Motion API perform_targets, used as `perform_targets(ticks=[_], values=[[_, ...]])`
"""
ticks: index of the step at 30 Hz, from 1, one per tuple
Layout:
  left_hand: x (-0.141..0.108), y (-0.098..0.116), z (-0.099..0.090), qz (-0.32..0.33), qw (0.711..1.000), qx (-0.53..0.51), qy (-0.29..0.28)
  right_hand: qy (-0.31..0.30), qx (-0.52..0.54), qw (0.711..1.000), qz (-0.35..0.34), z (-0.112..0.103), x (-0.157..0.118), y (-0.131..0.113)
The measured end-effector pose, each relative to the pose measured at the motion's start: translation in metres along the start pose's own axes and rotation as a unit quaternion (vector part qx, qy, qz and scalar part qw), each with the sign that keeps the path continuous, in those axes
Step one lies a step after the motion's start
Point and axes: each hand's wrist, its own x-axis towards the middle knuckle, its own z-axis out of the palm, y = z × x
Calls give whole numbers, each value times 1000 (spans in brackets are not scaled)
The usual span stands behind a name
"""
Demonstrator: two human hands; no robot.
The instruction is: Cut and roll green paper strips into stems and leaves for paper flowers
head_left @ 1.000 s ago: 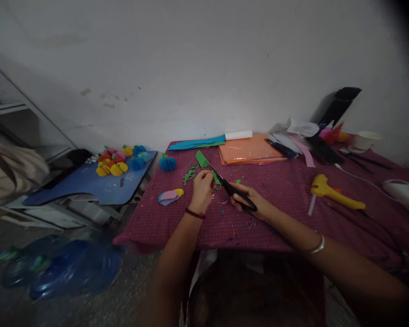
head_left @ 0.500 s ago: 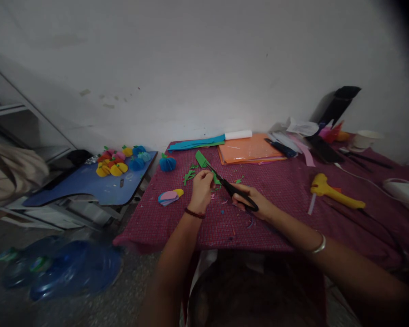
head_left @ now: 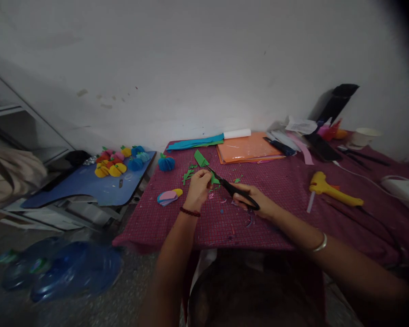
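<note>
My right hand (head_left: 255,200) is closed round the black handles of a pair of scissors (head_left: 230,186), whose blades point up and to the left. Close by, the pinched fingers of my left hand (head_left: 198,187) meet at a small green paper piece (head_left: 214,179) beside the blades; its held edge is hidden. Green offcuts (head_left: 187,176) lie just past my left hand, with a larger green strip (head_left: 201,158) behind them. Left of that hand rests a small stack of pink, blue and yellow paper shapes (head_left: 168,197). A blue paper pumpkin (head_left: 166,162) sits at the table's left edge.
On the checked red tablecloth (head_left: 204,231) lie an orange paper pack (head_left: 245,147), blue strips (head_left: 194,143) and a yellow glue gun (head_left: 334,190). A phone (head_left: 322,147) and cup (head_left: 364,137) are at right. Several paper pumpkins (head_left: 117,169) stand on a blue side table (head_left: 88,188).
My left hand and wrist have shifted slightly to the left. The scissors stay in my right hand in nearly the same place, and the view has moved a little.
</note>
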Motion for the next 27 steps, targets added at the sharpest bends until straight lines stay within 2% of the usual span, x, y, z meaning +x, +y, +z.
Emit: perform_targets(ticks=[6,13,27], values=[[1,3,-2,-20,1000,10,-9,-3,-6,1000,2,-1,-2,-4],[-4,9,1,-23,1000,-11,-11,-35,47,998,5,-2,-1,0],[-3,1,3,-27,1000,-8,2,-1,42,999,6,4,-1,1]])
